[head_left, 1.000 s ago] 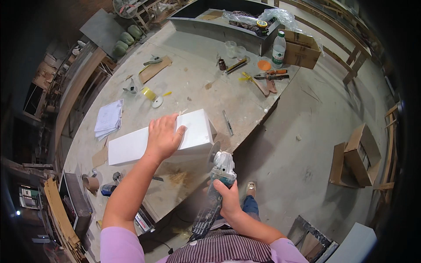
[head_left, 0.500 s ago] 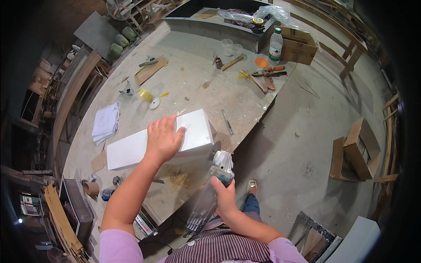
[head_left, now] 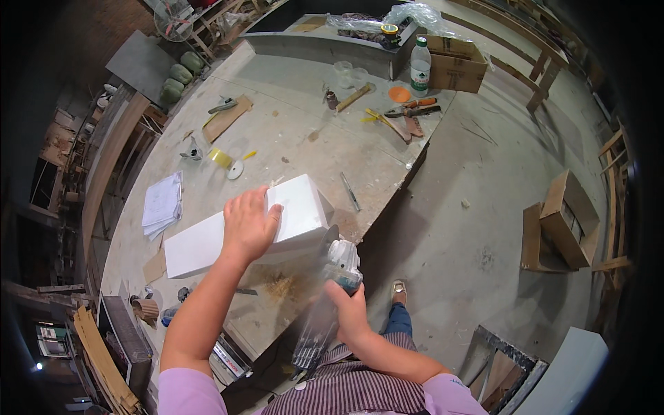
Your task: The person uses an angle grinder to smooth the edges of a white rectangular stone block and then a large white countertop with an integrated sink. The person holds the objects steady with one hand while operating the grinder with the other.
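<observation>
A long white box-shaped piece (head_left: 197,243) lies across the worktable (head_left: 290,128). My left hand (head_left: 250,225) presses on it from above, fingers over the far edge and thumb on the top face. In my right hand (head_left: 351,310) is an angle grinder (head_left: 342,266), gripped round its body behind the head. Its thin disc (head_left: 330,238) stands against the near right corner of the white piece; whether it cuts in is hard to see. A blurred, see-through sleeve (head_left: 315,339) covers the grinder's rear part. Sawdust (head_left: 280,283) lies on the table below the piece.
Beyond the piece lie a knife-like tool (head_left: 350,191), a tape roll (head_left: 220,158), a paper stack (head_left: 163,202), a hammer (head_left: 354,97) and pliers (head_left: 413,111). A bottle (head_left: 420,68) stands by a cardboard box (head_left: 453,66). The table edge drops to the floor at right.
The view has shifted slightly, so the table things appear a little further left. Both hands keep their holds, and the grinder disc stays at the white piece's right end.
</observation>
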